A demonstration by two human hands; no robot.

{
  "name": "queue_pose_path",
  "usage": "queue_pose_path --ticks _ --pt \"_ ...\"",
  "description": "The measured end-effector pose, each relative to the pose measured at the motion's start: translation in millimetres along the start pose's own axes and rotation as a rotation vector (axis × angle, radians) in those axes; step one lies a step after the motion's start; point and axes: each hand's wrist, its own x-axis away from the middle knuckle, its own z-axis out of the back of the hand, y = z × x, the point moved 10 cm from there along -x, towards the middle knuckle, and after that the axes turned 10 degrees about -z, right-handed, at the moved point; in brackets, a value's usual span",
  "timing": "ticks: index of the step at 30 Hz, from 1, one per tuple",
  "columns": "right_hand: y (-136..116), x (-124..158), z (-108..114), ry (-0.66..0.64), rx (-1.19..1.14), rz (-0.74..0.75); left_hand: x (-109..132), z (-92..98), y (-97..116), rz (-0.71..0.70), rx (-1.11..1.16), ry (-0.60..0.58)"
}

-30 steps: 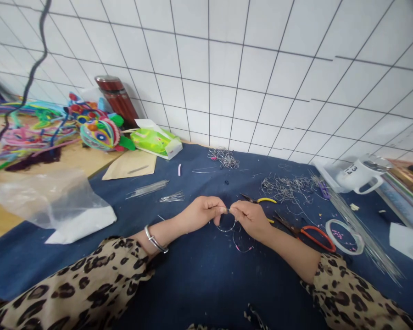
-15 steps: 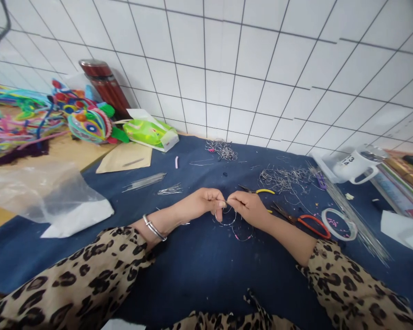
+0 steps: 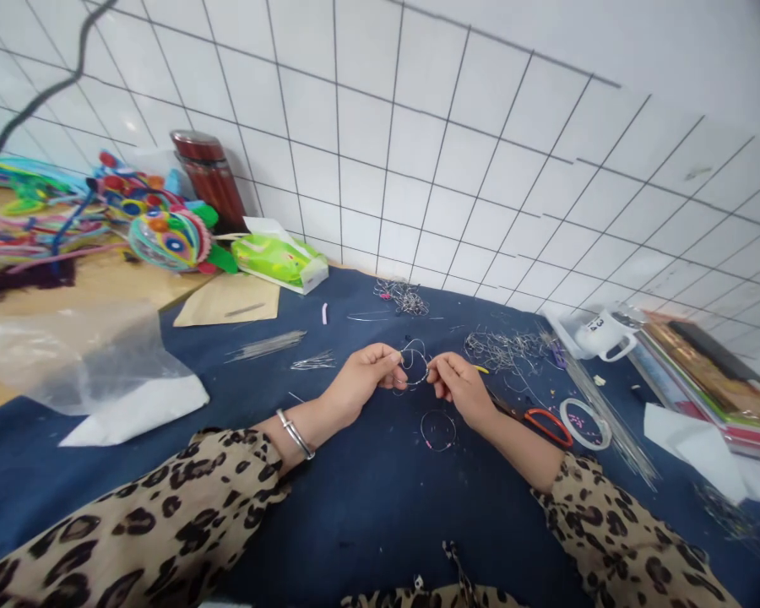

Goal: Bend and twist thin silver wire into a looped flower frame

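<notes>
Carefully, I had the left hand (image 3: 361, 380) and right hand (image 3: 459, 387) both pinched tight on the thin wire loop (image 3: 414, 365), judging that even, gentle tension would spare it kinks

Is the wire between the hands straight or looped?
Looped: the wire curves in a ring between the left hand and the right hand, each pinching one side.

I see the wire loop (image 3: 415, 365) as thin bright metal, above a matt blue cloth (image 3: 355, 498) flecked with lint. The bangle (image 3: 295, 433) is polished metal, the sleeve (image 3: 165, 523) soft printed fabric. The bag (image 3: 69, 359) is glossy clear plastic; the wall tiles (image 3: 418, 169) are smooth and shiny; the bare counter (image 3: 120, 285) is pale wood.
</notes>
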Motion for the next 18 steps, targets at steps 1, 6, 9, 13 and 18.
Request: queue_pose_path --ticks 1,6,9,13,18 --pt "0 4 -2 -0.002 0.006 -0.001 1 1.4 -1 0.005 0.018 0.017" --pt "0 25 -14 0.001 0.061 -0.011 10 -5.3 -4 0.016 0.032 0.003" --pt "2 33 -16 0.014 0.082 -0.014 16 -15.6 -6 0.019 0.002 -0.056" --pt "6 37 -13 0.065 0.139 -0.004 21 -24.0 -9 0.023 -0.030 -0.094" --pt "7 38 -12 0.092 0.165 0.013 22 -25.9 -12 0.020 -0.049 -0.091"
